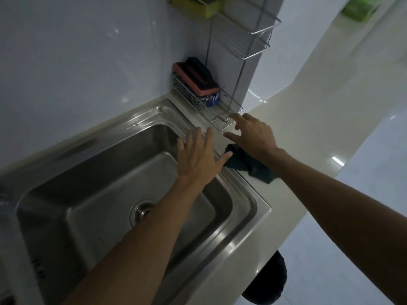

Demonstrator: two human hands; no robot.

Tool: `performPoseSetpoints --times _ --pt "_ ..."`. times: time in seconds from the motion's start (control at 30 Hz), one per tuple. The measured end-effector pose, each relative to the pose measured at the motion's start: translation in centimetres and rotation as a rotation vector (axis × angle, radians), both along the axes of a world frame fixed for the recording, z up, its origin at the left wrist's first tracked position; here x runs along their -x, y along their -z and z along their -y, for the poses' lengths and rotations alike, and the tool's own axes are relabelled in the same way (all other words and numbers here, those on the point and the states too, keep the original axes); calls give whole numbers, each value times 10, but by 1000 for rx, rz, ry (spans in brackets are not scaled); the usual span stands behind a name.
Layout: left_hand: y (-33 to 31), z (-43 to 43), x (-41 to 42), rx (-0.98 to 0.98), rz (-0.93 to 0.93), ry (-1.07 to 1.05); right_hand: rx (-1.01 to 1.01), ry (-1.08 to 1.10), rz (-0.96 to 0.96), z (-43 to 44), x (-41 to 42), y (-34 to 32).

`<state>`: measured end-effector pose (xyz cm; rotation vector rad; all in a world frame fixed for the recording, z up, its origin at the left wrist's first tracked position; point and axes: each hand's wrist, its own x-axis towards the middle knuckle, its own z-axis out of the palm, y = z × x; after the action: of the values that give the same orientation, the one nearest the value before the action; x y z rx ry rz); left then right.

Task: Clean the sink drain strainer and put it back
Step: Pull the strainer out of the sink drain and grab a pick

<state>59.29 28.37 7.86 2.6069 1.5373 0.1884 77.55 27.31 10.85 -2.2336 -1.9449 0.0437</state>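
Both forearms stretched out over the sink (248,208), hands empty.

Left hand (198,157) has its fingers spread flat above the basin; right hand (253,135) has fingers loosely apart, index reaching toward the wire rack (220,115). The left forearm covers half the drain strainer (141,211), and the right wrist partly hides a dark cloth (246,164).

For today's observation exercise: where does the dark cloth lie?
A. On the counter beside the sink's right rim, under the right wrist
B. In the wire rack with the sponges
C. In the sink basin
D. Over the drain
A: the dark cloth lies crumpled on the counter just beyond the sink rim, below the right hand.
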Motion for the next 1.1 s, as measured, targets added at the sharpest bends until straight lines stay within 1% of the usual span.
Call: performPoseSetpoints --times 0.17,0.27,0.37,0.57,0.7,0.87,1.0,1.1 --pt "11 -9 -17 2 -25 11 -22 -61 8 -16 -4 12" --pt "13 -11 -24 5 -22 3 -62 -79 48 -20 -6 15" --pt "16 -10 -27 -18 -31 0 -103 -84 39 -22 -6 15" --pt "24 3 -14 -49 -55 2 -250 -131 76 -18 -2 13" --pt "21 15 16 -22 -86 8 -366 -182 101 -4 11 0" --pt "9 19 75 32 -153 -44 -550 -276 51 13 55 -33" --pt "8 27 129 31 -170 -118 -527 -348 -32 27 112 -44" --pt "20 39 173 36 -187 -174 -489 -410 -93 40 157 -28"
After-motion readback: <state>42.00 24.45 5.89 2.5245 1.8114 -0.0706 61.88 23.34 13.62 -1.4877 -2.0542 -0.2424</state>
